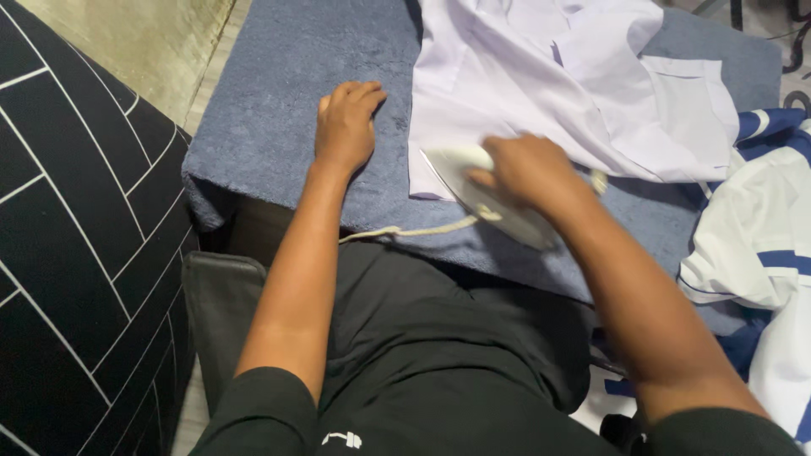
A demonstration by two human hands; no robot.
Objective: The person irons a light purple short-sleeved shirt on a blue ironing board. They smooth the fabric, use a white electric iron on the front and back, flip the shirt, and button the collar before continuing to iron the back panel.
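My right hand [528, 167] grips the handle of a white clothes iron [473, 187], whose tip rests on the lower left corner of a pale lilac shirt [541, 76]. The shirt lies spread on a blue-grey padded cloth [279, 93] covering a low table. Flat on that cloth, palm down and fingers together, my left hand [345, 127] rests just left of the shirt's edge and holds nothing. A cream cord [405, 230] runs from the iron's back toward the table's front edge.
A white garment with blue stripes [760, 228] is heaped at the right. At the left stands a black surface with white line pattern [76, 236]. My lap in black clothing [422, 355] sits against the table's front edge.
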